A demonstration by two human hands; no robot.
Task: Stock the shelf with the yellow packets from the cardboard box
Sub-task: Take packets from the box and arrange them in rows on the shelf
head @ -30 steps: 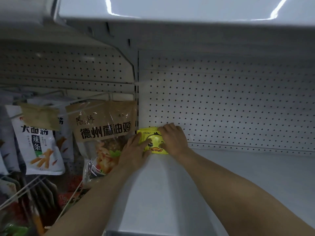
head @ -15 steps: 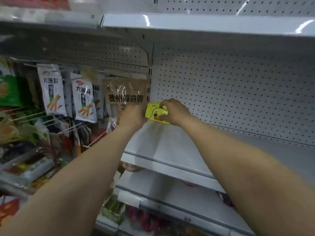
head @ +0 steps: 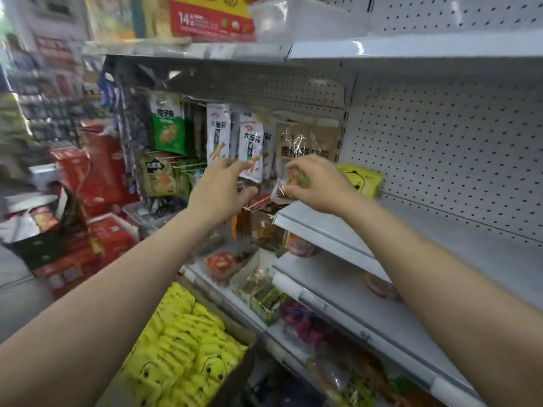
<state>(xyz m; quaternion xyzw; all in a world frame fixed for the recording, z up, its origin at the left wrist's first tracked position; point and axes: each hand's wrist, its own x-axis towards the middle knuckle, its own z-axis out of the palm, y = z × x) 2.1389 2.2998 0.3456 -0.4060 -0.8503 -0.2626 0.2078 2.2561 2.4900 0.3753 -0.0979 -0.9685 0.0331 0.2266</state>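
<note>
Progress early: one yellow packet [head: 360, 179] stands on the shelf [head: 338, 227] just behind the right hand [head: 316, 183], both hands empty, left hand [head: 219, 190] loosely open, right fingers curled, cardboard box [head: 188, 345] below still nearly full.

Yellow packet [head: 362, 179] upright, shelf [head: 440, 230] back-left corner.
</note>
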